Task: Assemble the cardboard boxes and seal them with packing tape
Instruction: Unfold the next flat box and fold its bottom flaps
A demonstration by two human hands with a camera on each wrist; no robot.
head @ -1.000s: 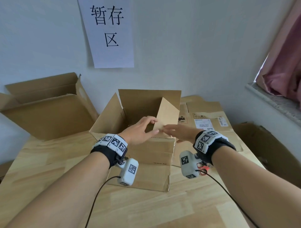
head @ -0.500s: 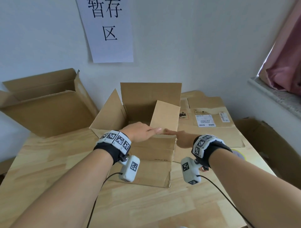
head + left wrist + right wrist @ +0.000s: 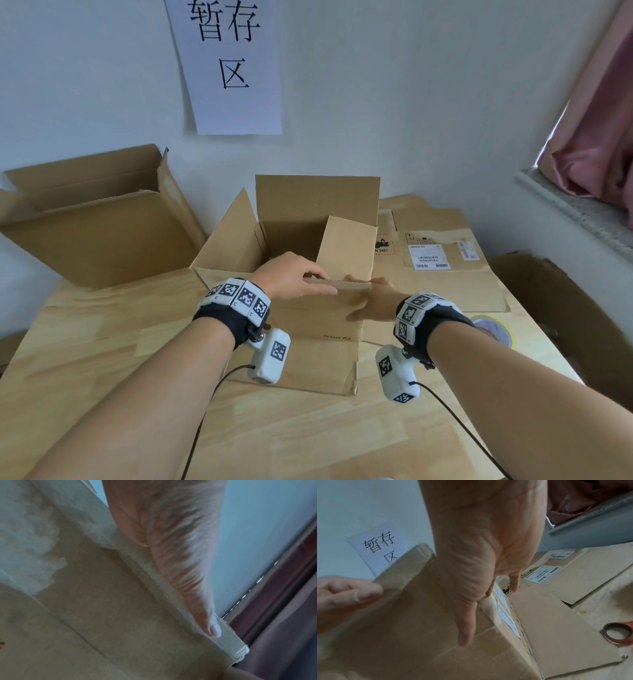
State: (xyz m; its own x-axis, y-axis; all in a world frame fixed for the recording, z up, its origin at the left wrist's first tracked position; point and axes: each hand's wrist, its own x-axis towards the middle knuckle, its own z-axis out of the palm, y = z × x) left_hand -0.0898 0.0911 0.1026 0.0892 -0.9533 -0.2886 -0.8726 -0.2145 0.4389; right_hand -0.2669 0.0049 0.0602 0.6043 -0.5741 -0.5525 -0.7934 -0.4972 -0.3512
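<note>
My left hand (image 3: 291,279) grips the top edge of the near flap (image 3: 337,305) of the open cardboard box (image 3: 239,250) in the middle of the table (image 3: 85,342), fingers curled over it. My right hand (image 3: 375,301) pinches the same flap at its right corner, thumb flat on the outer face. A flattened carton (image 3: 438,274) lies just right; another open box (image 3: 99,240) stands left, bare table between.

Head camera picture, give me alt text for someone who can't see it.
Both hands, left hand and right hand, grip the near edge of an open cardboard box on a wooden table. Another open box stands left, flattened cardboard lies right.
</note>
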